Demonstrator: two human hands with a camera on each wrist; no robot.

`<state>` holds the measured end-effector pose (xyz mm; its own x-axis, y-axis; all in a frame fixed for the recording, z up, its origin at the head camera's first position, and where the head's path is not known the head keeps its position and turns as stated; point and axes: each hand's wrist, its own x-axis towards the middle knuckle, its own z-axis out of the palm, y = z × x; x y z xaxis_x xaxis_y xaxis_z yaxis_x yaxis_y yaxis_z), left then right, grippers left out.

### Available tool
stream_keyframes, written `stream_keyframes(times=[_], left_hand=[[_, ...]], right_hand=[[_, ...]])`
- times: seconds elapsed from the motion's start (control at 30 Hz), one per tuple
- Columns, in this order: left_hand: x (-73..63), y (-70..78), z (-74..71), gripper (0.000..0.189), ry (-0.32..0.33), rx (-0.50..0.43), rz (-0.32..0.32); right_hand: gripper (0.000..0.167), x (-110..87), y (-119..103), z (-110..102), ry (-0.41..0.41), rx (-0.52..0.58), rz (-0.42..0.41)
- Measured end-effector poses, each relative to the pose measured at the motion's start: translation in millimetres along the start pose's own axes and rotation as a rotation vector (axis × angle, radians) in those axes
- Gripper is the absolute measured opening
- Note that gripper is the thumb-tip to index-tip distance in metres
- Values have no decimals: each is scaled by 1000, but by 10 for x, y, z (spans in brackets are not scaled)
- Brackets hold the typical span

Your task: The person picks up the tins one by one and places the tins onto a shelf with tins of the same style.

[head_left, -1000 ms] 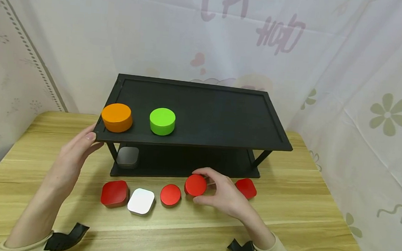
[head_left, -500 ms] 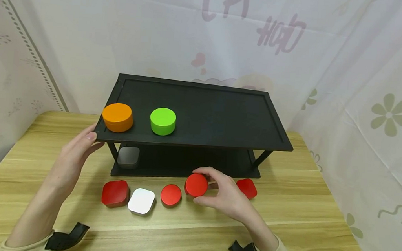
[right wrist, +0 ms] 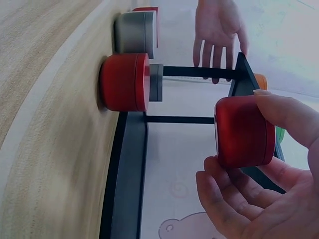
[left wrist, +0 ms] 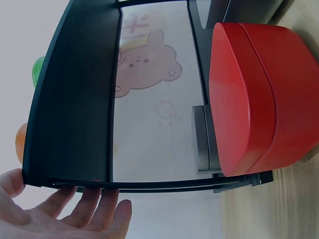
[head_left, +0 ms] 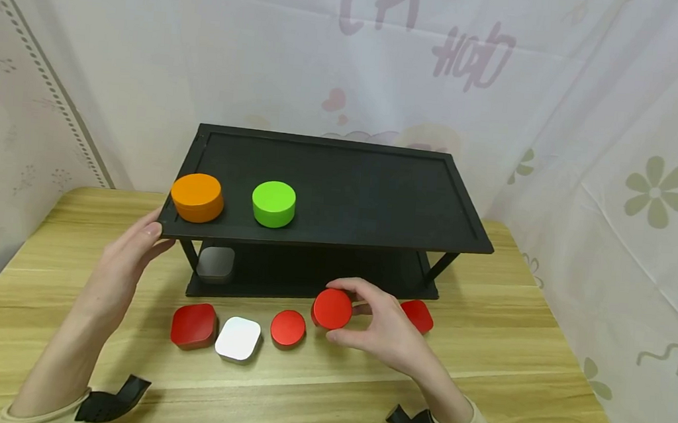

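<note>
In the head view my right hand (head_left: 386,325) pinches a red round tin (head_left: 332,309) between thumb and fingers, in front of the black two-tier shelf (head_left: 347,185). The right wrist view shows this tin (right wrist: 244,132) raised off the table. My left hand (head_left: 127,248) touches the shelf's front left corner, its thumb at the top board's edge. In the left wrist view the left hand's fingers (left wrist: 84,206) lie fairly straight against the side frame. An orange round tin (head_left: 198,198) and a green round tin (head_left: 274,204) sit on the top board.
A grey square tin (head_left: 215,265) stands on the lower board's left end. Along the wooden table (head_left: 276,399) lie a red square tin (head_left: 194,326), a white square tin (head_left: 238,340), a smaller red round tin (head_left: 288,329) and another red tin (head_left: 417,316), partly behind the right hand.
My right hand and the red round tin have shifted slightly upward in the head view. My left hand stays at the shelf corner, and the other tins have not moved.
</note>
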<state>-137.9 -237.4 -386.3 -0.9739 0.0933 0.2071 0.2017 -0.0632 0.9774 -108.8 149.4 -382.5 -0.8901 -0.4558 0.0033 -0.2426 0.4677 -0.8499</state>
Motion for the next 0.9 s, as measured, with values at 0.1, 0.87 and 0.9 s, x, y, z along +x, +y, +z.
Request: stream_keyframes(times=[0.1,0.87,0.9], left_hand=[[-3,3,1,45,3,5,-2],[-16,54,45,46,-12,30,-1],[-17,54,44,46,-13,32,-2]], right_hand=[[61,-1,-18,-3,12,1,-12],[64,-84,-194,-162,146,-11,-153],[63,-82,-205,-173,150,-15,-155]])
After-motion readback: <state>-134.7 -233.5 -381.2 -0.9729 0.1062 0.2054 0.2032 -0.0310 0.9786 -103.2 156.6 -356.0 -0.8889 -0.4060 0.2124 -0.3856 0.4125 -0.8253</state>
